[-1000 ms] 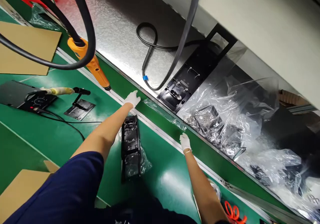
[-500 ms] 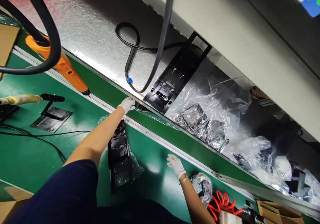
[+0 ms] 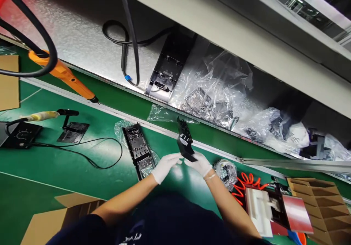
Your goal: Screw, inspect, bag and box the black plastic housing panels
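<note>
A black moulded plastic part (image 3: 185, 137) with a pale oval patch stands tilted above the green bench. My right hand (image 3: 201, 164), in a white glove, is closed around its lower end. Just left of it is my gloved left hand (image 3: 166, 167), its fingers stretched out toward the part's base; I cannot tell if they touch it. Beside my left hand a long black housing (image 3: 139, 146) lies on clear plastic film. A similar black housing (image 3: 167, 68) rests on the metal shelf beyond.
An orange electric screwdriver (image 3: 68, 77) hangs at the left, above a black stand (image 3: 73, 132) and a cable. Bagged parts (image 3: 211, 100) crowd the shelf. At the right are a bagged roll (image 3: 226, 172), a red coiled hose (image 3: 251, 181) and cardboard dividers (image 3: 319, 208).
My left hand has come back from the shelf's edge to the middle, near my right hand. The black part is now in my right hand, which was open and bare of it. The view has shifted.
</note>
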Demonstrator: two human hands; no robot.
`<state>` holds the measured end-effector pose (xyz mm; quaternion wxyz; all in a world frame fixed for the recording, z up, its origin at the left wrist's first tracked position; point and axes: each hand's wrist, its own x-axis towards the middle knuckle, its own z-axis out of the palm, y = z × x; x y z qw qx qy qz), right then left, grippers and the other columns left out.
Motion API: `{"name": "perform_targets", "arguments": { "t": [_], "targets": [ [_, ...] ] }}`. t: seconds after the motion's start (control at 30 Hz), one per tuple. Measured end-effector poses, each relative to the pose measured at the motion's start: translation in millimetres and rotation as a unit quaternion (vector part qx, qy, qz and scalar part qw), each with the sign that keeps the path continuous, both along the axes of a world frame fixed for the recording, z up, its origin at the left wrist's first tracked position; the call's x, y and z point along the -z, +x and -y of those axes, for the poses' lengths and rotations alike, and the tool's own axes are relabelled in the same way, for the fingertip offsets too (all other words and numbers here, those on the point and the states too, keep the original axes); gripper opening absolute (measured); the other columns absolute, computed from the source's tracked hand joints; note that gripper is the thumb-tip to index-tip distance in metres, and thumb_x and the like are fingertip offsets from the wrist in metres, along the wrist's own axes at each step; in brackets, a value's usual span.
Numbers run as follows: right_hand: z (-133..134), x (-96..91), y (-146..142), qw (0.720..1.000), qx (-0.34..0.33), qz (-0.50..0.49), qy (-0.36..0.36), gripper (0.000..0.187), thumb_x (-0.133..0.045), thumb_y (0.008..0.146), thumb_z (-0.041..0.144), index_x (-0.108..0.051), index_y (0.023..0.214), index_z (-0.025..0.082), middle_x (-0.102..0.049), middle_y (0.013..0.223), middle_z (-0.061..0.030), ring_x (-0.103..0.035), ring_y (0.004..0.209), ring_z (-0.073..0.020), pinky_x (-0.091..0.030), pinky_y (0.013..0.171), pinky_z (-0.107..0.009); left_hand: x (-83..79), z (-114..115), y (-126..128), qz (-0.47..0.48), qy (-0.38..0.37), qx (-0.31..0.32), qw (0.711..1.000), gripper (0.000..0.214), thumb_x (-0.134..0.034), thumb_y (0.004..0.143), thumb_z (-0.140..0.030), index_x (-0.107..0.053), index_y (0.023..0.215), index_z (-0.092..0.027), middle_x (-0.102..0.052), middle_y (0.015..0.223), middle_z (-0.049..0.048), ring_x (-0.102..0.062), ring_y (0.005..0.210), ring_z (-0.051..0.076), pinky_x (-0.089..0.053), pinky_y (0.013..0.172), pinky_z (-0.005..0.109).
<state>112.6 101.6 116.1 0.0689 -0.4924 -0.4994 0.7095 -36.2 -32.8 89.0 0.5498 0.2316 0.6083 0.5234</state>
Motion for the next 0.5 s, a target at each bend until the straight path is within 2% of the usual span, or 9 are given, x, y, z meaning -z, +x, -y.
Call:
{"name": "perform_targets", "arguments": {
  "t": [0.07,0.13,0.17,0.2,0.27,0.37,0.43,0.5],
  "targets": [
    [-0.5,-23.2,48.6,0.999,0.010,0.029,-0.031,0.022,-0.075,0.071,0.035,-0.069,0.086,0.019,-0.067,0.083,-0.0047,-0.061,0.079,-0.0204,-0.055,0.073,-0.036,12.2,-18.8,-28.3,-0.102,-0.023,0.053,0.993,0.030,-0.061,0.089,-0.042,-0.078,0.100,-0.021,-0.076,0.115,0.0121,-0.070,0.107,0.032,-0.057,0.091,0.047],
    [6.6,-43.2,93.4,0.996,0.024,0.059,-0.063,0.025,-0.072,0.062,0.028,-0.071,0.086,0.020,-0.065,0.079,-0.0035,-0.057,0.072,-0.0194,-0.054,0.064,-0.033,26.8,-55.1,-57.0,-0.215,-0.045,0.101,0.970,0.029,-0.065,0.091,-0.040,-0.076,0.109,-0.019,-0.067,0.135,0.0133,-0.054,0.135,0.035,-0.041,0.115,0.056],
    [12.3,-51.1,113.1,0.993,0.038,0.078,-0.074,0.027,-0.071,0.058,0.024,-0.071,0.085,0.022,-0.063,0.079,-0.0022,-0.055,0.070,-0.0175,-0.052,0.059,-0.030,34.1,-77.6,-68.7,-0.263,-0.057,0.126,0.955,0.035,-0.067,0.092,-0.039,-0.072,0.118,-0.017,-0.060,0.145,0.0143,-0.046,0.143,0.035,-0.032,0.120,0.061],
    [18.8,-57.4,130.9,0.991,0.053,0.095,-0.079,0.027,-0.070,0.056,0.022,-0.071,0.083,0.022,-0.062,0.079,-0.0015,-0.053,0.069,-0.0159,-0.050,0.056,-0.027,40.9,-101.3,-77.9,-0.304,-0.067,0.153,0.938,0.039,-0.067,0.094,-0.040,-0.067,0.126,-0.018,-0.052,0.152,0.0131,-0.041,0.146,0.033,-0.027,0.122,0.063],
    [32.3,-65.6,161.6,0.983,0.101,0.126,-0.087,0.032,-0.072,0.054,0.023,-0.073,0.086,0.024,-0.062,0.080,-0.0006,-0.051,0.065,-0.0135,-0.047,0.053,-0.024,52.0,-147.1,-88.8,-0.368,-0.083,0.200,0.904,0.043,-0.067,0.095,-0.038,-0.062,0.134,-0.019,-0.046,0.158,0.0126,-0.039,0.147,0.034,-0.027,0.122,0.064],
    [48.2,-71.4,200.9,0.967,0.191,0.142,-0.090,0.052,-0.078,0.056,0.031,-0.076,0.107,0.031,-0.059,0.072,0.0012,-0.048,0.056,-0.0134,-0.047,0.050,-0.027,60.4,-199.6,-90.9,-0.428,-0.099,0.250,0.863,0.046,-0.066,0.096,-0.037,-0.059,0.137,-0.019,-0.049,0.153,0.0130,-0.047,0.140,0.033,-0.038,0.116,0.062],
    [54.0,-76.2,226.3,0.960,0.231,0.146,-0.055,0.054,-0.081,0.057,0.041,-0.077,0.110,0.033,-0.054,0.062,0.0009,-0.048,0.052,-0.0162,-0.047,0.048,-0.031,61.1,-219.5,-84.8,-0.449,-0.102,0.272,0.845,0.046,-0.066,0.096,-0.037,-0.058,0.137,-0.018,-0.054,0.148,0.0134,-0.054,0.133,0.032,-0.045,0.111,0.059],
    [56.7,-85.4,252.1,0.958,0.237,0.162,0.018,0.049,-0.081,0.057,0.050,-0.080,0.102,0.031,-0.053,0.057,-0.0010,-0.050,0.050,-0.0194,-0.048,0.047,-0.035,59.1,-224.3,-71.5,-0.455,-0.094,0.297,0.834,0.044,-0.065,0.097,-0.038,-0.059,0.136,-0.017,-0.058,0.141,0.0133,-0.059,0.125,0.029,-0.051,0.105,0.055]
  ]
}}
